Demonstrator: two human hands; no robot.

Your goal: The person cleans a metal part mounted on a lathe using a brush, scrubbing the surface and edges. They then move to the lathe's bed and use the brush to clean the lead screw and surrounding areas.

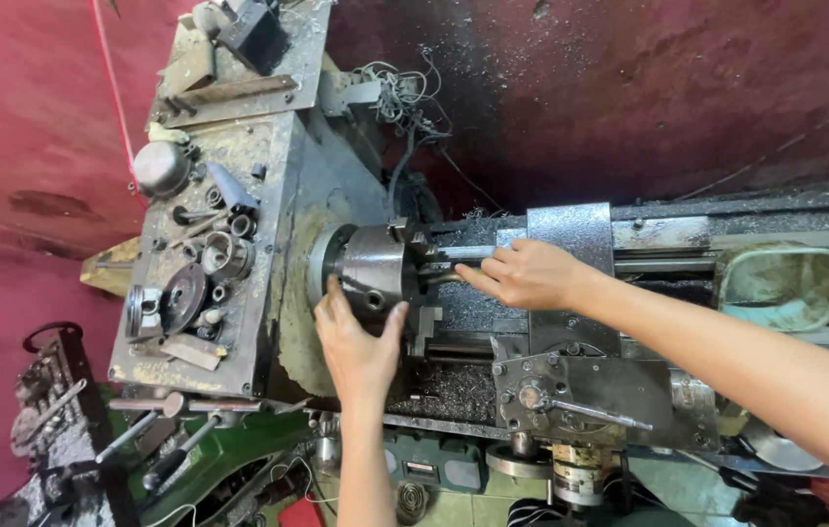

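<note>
Tool rack point(63, 410): far left, low; dark metal frame beside the lathe, loaded with tools, detail too dim to read.
Headstock top point(209, 224): grimy flat surface at the lathe's left end; carries loose parts, among them a round metal dome point(161, 168) near its far edge, a dark disc point(183, 296) and a ring-shaped sleeve point(225, 256) near the middle.
Levers point(175, 429): two or three long handles jutting out below the headstock's near edge.
Chuck point(373, 265): grey steel cylinder on the headstock's right face, axis along the bed.
Left hand point(356, 342): palm pressed on the chuck's near side, fingers spread and curved over its rim; open-palmed hold, not a fist.
Workpiece point(455, 256): short metal bar sticking out of the chuck toward the right, partly hidden by fingers.
Right hand point(527, 275): just right of the chuck, fingers bunched and closed around the bar's end.
Carriage point(571, 293): grey block straddling the bed under the right wrist; swarf lies in the tray below.
Apron handle point(585, 415): thin lever at the carriage's near edge.
Green scoop point(781, 286): worn, dirty container resting on the bed toward the right end.
</note>
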